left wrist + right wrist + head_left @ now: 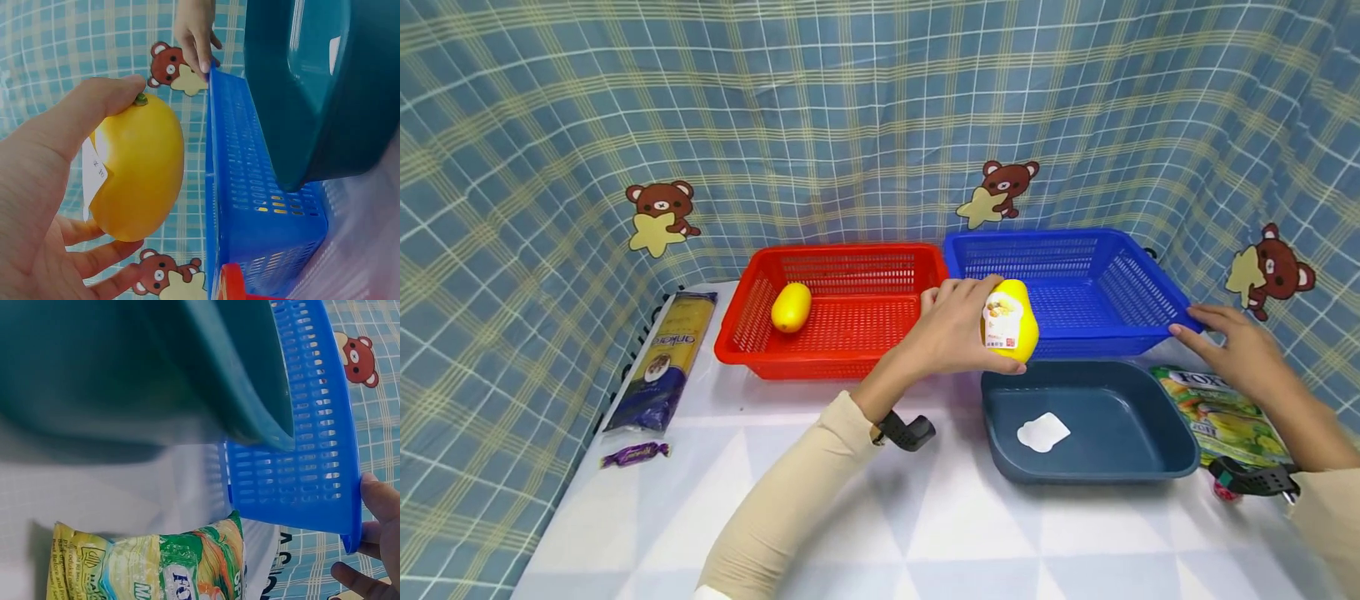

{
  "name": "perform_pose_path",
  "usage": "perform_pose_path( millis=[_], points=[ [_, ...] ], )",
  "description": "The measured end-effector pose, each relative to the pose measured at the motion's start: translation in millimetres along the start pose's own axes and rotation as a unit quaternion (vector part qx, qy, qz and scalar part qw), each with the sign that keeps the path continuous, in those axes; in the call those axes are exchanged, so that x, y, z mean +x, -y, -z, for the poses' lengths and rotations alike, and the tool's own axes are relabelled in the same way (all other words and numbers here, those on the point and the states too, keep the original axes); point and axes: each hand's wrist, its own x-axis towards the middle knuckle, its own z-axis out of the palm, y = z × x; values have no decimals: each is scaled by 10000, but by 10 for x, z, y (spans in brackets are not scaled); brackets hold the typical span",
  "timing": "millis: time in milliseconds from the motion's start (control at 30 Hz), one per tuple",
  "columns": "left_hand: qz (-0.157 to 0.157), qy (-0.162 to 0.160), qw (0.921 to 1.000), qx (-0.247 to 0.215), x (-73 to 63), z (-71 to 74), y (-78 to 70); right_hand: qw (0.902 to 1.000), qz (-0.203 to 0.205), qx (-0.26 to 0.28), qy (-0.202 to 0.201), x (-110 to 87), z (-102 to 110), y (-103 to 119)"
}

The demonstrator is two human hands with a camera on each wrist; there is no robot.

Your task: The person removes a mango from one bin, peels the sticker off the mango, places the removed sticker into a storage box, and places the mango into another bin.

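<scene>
My left hand holds a yellow fruit with a small green stem and a white printed label. Its thumb and fingers lie round the sides of the fruit. In the head view the fruit is over the front left corner of the blue basket, just behind the dark teal basin. At the basket's right corner, my right hand grips the rim between thumb and fingers, seen closer in the right wrist view. A second yellow fruit lies at the left inside the red basket.
A white label-shaped piece lies in the basin. Right of it is a green and yellow candy bag, with a small red wrapped item nearby. On the left lie a pasta packet and a purple wrapped candy. A checked curtain hangs behind.
</scene>
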Motion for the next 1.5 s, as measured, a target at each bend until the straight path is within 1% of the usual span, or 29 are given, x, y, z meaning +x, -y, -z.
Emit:
perform_pose_path(
  millis=[167, 300, 433, 600, 833, 900, 1267, 1500],
  points=[
    [-67, -172, 9998, -95, -173, 25, 30, 10000, 41, 7, -31, 5, 22, -19],
    [-96, -236, 9996, -147, -283, 29, 69, 10000, 34, 23, -36, 7, 4, -21],
    [-130, -204, 9995, -181, -384, 35, 89, 10000, -37, 25, 6, -5, -14, -27],
    [-163, -171, 9995, -197, -527, 41, 112, 10000, -23, 3, -31, -20, -26, -31],
    [-205, -204, 9989, -375, -719, 44, 162, 9995, -101, -154, -254, -21, -58, -8],
    [-214, -190, 9987, -415, -772, 36, 174, 9995, -94, -170, -264, -21, -57, -2],
    [-167, -129, 9983, -538, -1068, -4, 203, 9993, -11, -131, -361, -8, -84, -11],
    [-91, -46, 9986, -525, -1238, -31, 223, 9994, -36, -107, -317, 4, -82, -14]
  ],
)
